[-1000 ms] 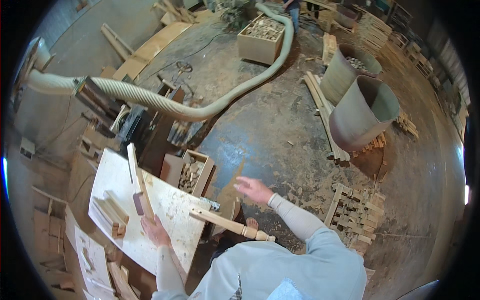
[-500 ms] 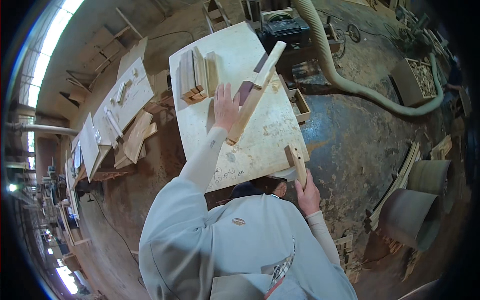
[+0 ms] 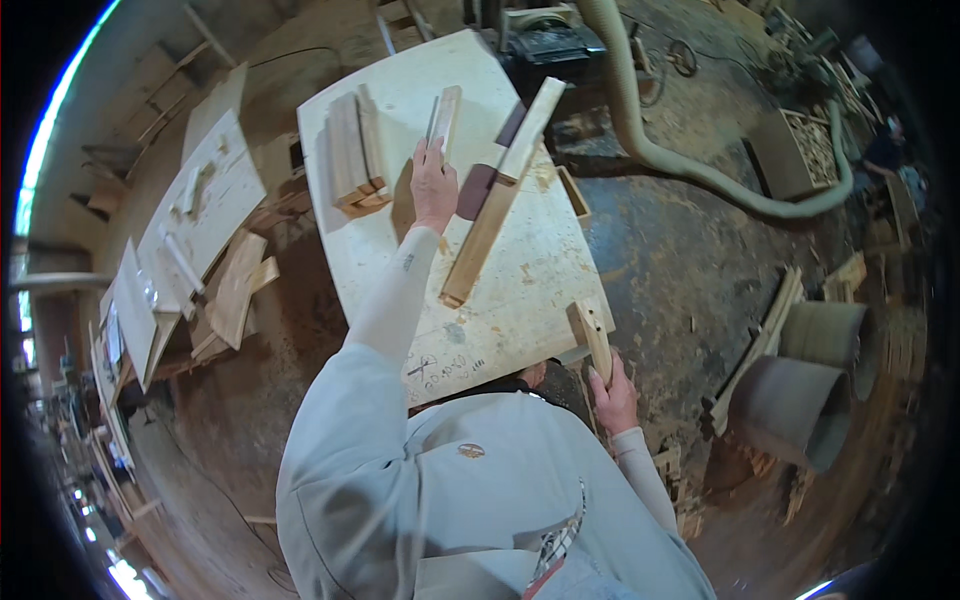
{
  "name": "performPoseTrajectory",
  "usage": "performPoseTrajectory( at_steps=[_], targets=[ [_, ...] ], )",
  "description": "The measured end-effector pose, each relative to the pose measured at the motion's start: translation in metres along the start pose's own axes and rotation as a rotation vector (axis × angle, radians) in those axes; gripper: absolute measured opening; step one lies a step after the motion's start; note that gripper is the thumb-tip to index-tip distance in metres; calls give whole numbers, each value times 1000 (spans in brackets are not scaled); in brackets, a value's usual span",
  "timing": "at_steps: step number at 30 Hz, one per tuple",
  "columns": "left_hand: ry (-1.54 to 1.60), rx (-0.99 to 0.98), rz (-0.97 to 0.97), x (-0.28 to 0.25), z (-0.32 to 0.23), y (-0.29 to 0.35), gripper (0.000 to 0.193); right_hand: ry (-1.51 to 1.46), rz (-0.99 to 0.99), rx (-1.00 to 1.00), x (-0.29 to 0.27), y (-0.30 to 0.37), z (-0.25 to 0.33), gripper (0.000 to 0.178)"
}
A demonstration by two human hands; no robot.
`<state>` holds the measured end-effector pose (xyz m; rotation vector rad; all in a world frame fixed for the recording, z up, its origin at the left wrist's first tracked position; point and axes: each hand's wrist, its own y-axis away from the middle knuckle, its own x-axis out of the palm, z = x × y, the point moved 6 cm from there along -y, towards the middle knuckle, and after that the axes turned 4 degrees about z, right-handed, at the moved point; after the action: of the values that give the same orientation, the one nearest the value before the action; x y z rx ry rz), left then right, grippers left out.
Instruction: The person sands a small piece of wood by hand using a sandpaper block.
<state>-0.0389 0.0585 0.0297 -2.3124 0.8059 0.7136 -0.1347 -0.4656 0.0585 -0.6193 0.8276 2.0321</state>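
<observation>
My left hand (image 3: 434, 184) reaches out over the pale plywood tabletop (image 3: 540, 290), fingers touching a short wooden piece (image 3: 444, 118) near the far edge. A long wooden bar (image 3: 503, 190) lies diagonally beside that hand, over a dark brown patch (image 3: 476, 190). A stack of wooden blocks (image 3: 352, 150) stands to the hand's left. My right hand (image 3: 614, 394) grips a wooden piece with a slot (image 3: 592, 336) at the table's near right corner.
A grey dust hose (image 3: 660, 150) curves across the floor past a dark machine (image 3: 540, 40). A crate of offcuts (image 3: 800, 150) lies far right, grey metal ducts (image 3: 800, 400) to the right. More boards and benches (image 3: 200, 230) stand left.
The view has swung from the floor round to the table. My left hand has reached farther along the table to the short piece; my right hand keeps holding the slotted piece.
</observation>
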Motion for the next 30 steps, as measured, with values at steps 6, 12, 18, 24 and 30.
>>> performPoseTrajectory(
  at_steps=[6, 12, 18, 24, 30],
  targets=[
    [91, 183, 156, 26, -42, 5, 56, 5, -8, 2, 2, 2, -5, 66],
    [185, 232, 274, 39, -52, -6, 49, 2, -7, 3, 1, 3, -5, 65],
    [185, 134, 240, 59, -51, -25, 38, -31, 5, 33, -3, 3, -10, 64],
    [-58, 43, 178, 64, -42, -53, 46, 33, 37, -4, 2, -18, 11, 58],
    [-277, 73, 287, 87, -97, -20, 65, 106, 30, 44, 7, -26, -2, 51]
  ],
)
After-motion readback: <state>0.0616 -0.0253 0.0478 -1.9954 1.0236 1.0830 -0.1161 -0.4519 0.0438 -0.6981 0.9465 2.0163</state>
